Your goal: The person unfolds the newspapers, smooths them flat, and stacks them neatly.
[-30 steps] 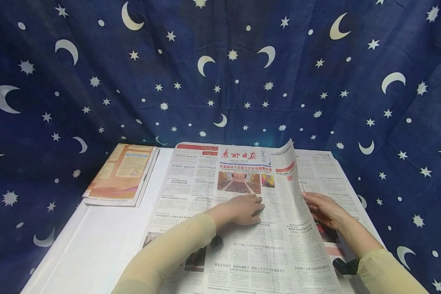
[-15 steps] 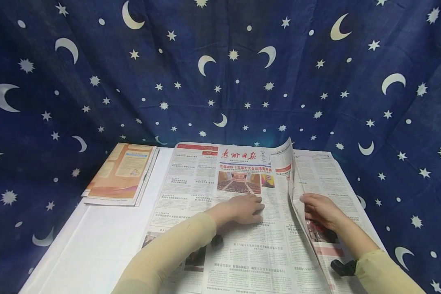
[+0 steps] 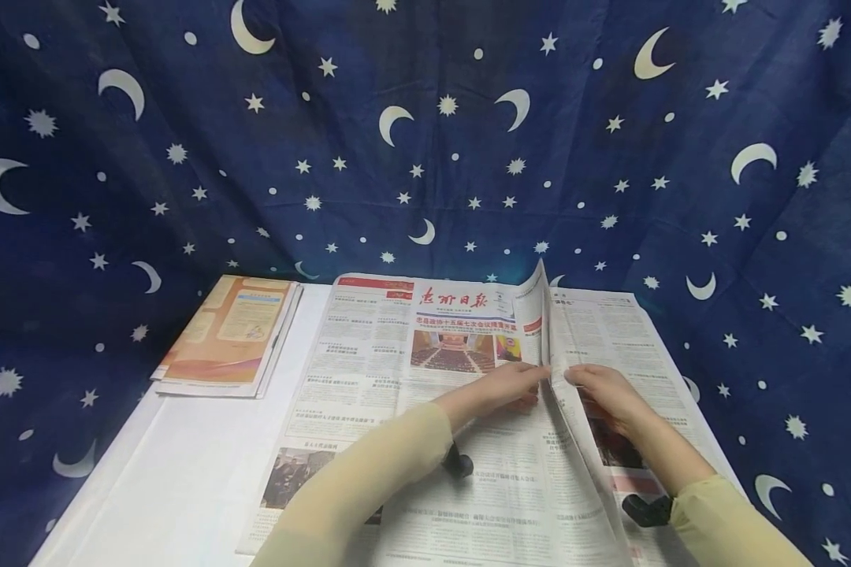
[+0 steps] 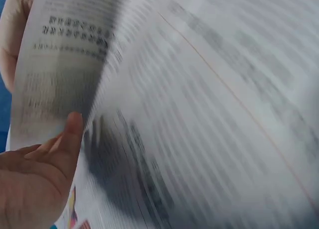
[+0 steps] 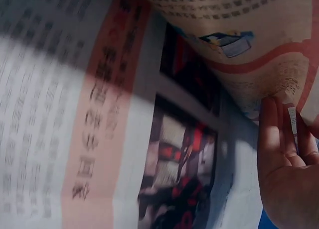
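Observation:
A newspaper [image 3: 461, 472] lies spread over the table, with the right part of its top sheet [image 3: 530, 307] lifted and curling leftward. My right hand [image 3: 613, 394] pinches that sheet's edge; in the right wrist view its fingers [image 5: 269, 134] bear against the sheet's orange-tinted underside. From the left, my left hand [image 3: 503, 387] reaches across the front page, fingertips right at the raised fold. One extended digit of the left hand [image 4: 40, 181] meets the sheet in the left wrist view, while its other fingers are partly hidden. Under the lifted part, a page with a pink strip [image 5: 92, 154] shows.
Orange-covered folded papers [image 3: 234, 339] lie in a stack at the back left of the white table [image 3: 177, 457]. A dark blue curtain [image 3: 369, 189] with moons and stars hangs behind and at both sides. Black devices sit at both wrists.
My left hand has left its flat rest on the front page and moved right to the fold. The lifted sheet has tipped further left, along with my right hand.

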`<control>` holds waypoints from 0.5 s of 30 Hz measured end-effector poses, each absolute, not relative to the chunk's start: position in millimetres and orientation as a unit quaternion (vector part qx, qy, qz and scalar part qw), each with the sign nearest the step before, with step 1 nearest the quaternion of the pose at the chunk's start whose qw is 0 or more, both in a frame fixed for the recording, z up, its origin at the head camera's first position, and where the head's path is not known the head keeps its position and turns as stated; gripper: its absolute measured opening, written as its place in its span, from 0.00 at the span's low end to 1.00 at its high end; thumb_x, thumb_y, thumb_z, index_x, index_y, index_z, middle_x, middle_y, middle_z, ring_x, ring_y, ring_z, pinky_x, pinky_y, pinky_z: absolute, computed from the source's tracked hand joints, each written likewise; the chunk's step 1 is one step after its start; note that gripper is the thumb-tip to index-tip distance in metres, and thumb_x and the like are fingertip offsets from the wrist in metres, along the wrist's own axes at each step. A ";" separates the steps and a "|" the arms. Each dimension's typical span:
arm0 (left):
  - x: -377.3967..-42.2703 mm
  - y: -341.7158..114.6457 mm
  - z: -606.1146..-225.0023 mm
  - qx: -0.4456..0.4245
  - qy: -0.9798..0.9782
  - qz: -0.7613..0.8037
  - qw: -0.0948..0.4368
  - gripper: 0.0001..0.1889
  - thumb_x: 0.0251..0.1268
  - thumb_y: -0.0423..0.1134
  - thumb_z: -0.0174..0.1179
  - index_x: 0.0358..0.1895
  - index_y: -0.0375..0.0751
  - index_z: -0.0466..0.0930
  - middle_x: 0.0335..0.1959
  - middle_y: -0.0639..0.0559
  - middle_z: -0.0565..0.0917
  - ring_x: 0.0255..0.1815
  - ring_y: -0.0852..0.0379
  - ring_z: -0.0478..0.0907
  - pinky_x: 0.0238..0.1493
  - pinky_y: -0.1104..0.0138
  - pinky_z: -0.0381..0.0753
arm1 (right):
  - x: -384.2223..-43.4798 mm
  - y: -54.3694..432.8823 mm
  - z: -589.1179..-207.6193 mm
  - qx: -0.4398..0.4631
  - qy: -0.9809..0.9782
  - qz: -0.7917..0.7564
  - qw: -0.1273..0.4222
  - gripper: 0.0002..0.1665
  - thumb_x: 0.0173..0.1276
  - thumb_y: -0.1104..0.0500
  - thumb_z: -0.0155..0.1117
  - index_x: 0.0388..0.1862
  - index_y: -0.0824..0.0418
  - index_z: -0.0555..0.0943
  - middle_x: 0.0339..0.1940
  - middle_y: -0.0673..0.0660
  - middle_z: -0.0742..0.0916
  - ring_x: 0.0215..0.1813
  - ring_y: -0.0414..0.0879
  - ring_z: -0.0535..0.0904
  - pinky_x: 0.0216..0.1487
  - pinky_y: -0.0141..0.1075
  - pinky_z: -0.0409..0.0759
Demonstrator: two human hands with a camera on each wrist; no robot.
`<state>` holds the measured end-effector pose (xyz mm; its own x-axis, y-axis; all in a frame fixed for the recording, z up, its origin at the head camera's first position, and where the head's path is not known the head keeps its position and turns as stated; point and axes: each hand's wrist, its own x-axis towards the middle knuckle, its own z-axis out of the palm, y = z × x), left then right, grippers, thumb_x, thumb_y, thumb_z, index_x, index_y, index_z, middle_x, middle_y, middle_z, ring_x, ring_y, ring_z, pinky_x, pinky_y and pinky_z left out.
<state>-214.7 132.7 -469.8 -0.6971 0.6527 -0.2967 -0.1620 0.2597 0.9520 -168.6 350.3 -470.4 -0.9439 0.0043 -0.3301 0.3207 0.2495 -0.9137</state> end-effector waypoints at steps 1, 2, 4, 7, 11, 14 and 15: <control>-214.2 136.0 -469.7 0.162 0.696 0.604 0.353 0.31 0.79 0.56 0.51 0.69 0.32 0.73 0.57 0.39 0.83 0.54 0.45 0.84 0.55 0.54 0.84 | -168.8 347.5 -469.0 0.102 0.777 -0.607 0.132 0.30 0.79 0.54 0.58 0.64 0.79 0.71 0.48 0.60 0.86 0.47 0.48 0.86 0.48 0.42 0.87; -213.6 138.7 -469.3 0.152 0.681 0.622 0.355 0.29 0.80 0.53 0.51 0.68 0.31 0.74 0.54 0.40 0.84 0.52 0.45 0.85 0.55 0.53 0.84 | -169.0 344.8 -467.7 0.098 0.775 -0.610 0.133 0.29 0.79 0.54 0.58 0.64 0.79 0.71 0.48 0.60 0.86 0.47 0.48 0.86 0.48 0.42 0.87; -212.9 142.5 -468.6 0.140 0.663 0.646 0.351 0.24 0.82 0.47 0.50 0.64 0.29 0.76 0.47 0.43 0.85 0.46 0.48 0.85 0.53 0.52 0.85 | -169.5 340.3 -465.7 0.095 0.774 -0.612 0.133 0.28 0.79 0.54 0.58 0.62 0.78 0.73 0.47 0.59 0.86 0.46 0.48 0.86 0.48 0.42 0.87; -211.6 143.1 -467.2 0.135 0.675 0.645 0.331 0.16 0.82 0.39 0.48 0.54 0.30 0.80 0.37 0.47 0.83 0.35 0.54 0.83 0.47 0.56 0.87 | -170.2 336.5 -465.4 0.102 0.771 -0.615 0.127 0.25 0.79 0.54 0.58 0.60 0.76 0.75 0.44 0.58 0.87 0.44 0.48 0.87 0.46 0.42 0.87; -210.8 140.9 -468.4 0.145 0.720 0.610 0.298 0.14 0.78 0.34 0.47 0.41 0.32 0.83 0.30 0.48 0.82 0.28 0.58 0.80 0.39 0.62 0.87 | -169.4 331.1 -465.1 0.106 0.782 -0.603 0.117 0.24 0.78 0.55 0.59 0.59 0.75 0.76 0.43 0.58 0.88 0.42 0.48 0.87 0.43 0.41 0.87; -210.3 140.2 -469.9 0.149 0.738 0.594 0.282 0.13 0.78 0.33 0.48 0.39 0.32 0.83 0.29 0.48 0.83 0.28 0.58 0.82 0.38 0.62 0.87 | -168.7 325.1 -464.9 0.099 0.800 -0.582 0.108 0.24 0.76 0.56 0.61 0.60 0.75 0.76 0.44 0.60 0.87 0.41 0.47 0.86 0.41 0.40 0.87; -210.0 139.8 -469.7 0.149 0.741 0.591 0.280 0.14 0.78 0.33 0.48 0.39 0.32 0.84 0.29 0.48 0.84 0.29 0.57 0.83 0.38 0.62 0.87 | -168.8 323.3 -465.0 0.096 0.805 -0.576 0.106 0.24 0.76 0.56 0.62 0.60 0.75 0.76 0.45 0.61 0.87 0.41 0.48 0.86 0.41 0.40 0.87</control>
